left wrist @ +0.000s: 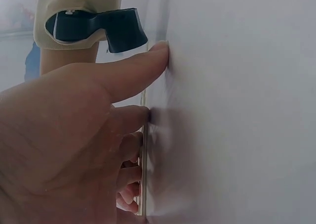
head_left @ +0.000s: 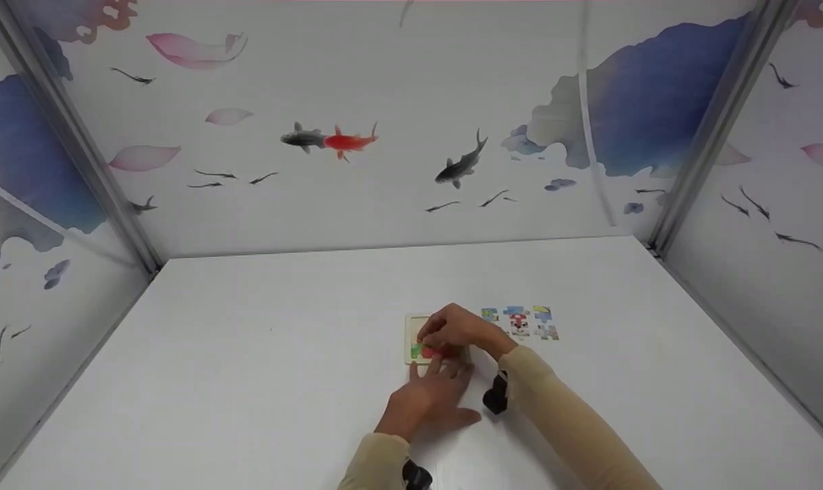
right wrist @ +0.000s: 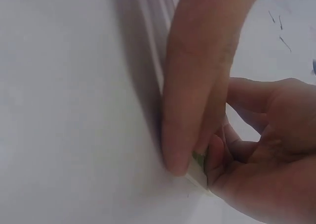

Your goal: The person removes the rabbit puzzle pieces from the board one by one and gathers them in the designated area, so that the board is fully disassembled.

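Note:
A small wooden jigsaw tray (head_left: 407, 340) lies on the white table with green and red puzzle pieces (head_left: 415, 351) in its near part. My left hand (head_left: 430, 398) rests at the tray's near edge, fingers spread and straight, thumb out to the side on the table. Its thumb (left wrist: 140, 68) and fingers show at the tray's thin edge (left wrist: 143, 174) in the left wrist view. Over the tray, my right hand (head_left: 456, 327) pinches a puzzle piece, mostly hidden by its curled fingers. In the right wrist view, a bit of green (right wrist: 199, 158) shows beside the right thumb (right wrist: 215, 159).
Several loose puzzle pieces (head_left: 518, 321) lie to the right of the tray, partly behind the right wrist. White panels (head_left: 398, 204) painted with fish and petals stand around the table. Black wrist cameras (head_left: 496, 395) hang under both sleeves, close above the table.

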Demonstrator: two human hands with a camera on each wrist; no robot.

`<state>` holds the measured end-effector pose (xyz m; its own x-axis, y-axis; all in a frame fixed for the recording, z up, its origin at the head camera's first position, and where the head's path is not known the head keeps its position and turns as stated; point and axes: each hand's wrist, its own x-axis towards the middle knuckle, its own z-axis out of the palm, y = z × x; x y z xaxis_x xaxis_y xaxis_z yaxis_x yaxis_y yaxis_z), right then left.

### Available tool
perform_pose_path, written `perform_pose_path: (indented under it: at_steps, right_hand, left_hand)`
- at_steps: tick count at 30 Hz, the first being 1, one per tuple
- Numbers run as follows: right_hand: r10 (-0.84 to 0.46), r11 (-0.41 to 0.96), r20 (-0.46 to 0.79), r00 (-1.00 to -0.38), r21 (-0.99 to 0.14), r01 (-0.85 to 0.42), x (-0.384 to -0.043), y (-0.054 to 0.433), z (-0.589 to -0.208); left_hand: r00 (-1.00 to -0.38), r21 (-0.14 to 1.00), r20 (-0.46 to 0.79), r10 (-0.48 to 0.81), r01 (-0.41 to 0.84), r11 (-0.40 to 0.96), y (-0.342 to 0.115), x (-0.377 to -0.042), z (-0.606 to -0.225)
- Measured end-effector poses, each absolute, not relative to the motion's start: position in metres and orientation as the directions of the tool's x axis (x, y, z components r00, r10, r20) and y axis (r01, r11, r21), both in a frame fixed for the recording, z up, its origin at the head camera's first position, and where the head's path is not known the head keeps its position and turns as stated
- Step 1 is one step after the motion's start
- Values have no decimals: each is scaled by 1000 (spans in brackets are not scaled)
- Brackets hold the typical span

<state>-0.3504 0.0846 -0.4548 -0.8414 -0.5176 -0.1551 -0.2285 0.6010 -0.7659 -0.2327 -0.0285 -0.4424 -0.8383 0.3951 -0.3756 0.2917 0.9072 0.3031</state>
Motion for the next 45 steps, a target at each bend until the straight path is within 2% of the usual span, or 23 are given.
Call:
perform_pose_path:
  at_steps: [9, 24, 29, 34, 45]
  right_hand:
    - [-516, 601, -182, -837, -773, -202, -353, 89, -454]
    - [-399, 584, -167, -901, -805, -109, -352, 89, -448]
    - [-420, 559, -101, -902, -811, -170, -354, 109, -429]
    - [-418, 581, -90, -904, -792, -189, -352, 136, -418]
    - [-299, 701, -171, -939, -707, -94, -336, 193, -440]
  left_hand:
    - [-838, 307, -376, 395, 290, 907, -27, -232, -443]
    - [-841, 284, -347, 416, 328, 901, -23, -233, -442]
    - [-836, 267, -357, 416, 336, 903, -26, -235, -442]
    - [-840, 279, -365, 402, 313, 908, -26, -234, -442]
    - [-845, 276, -353, 402, 317, 907, -27, -229, -440]
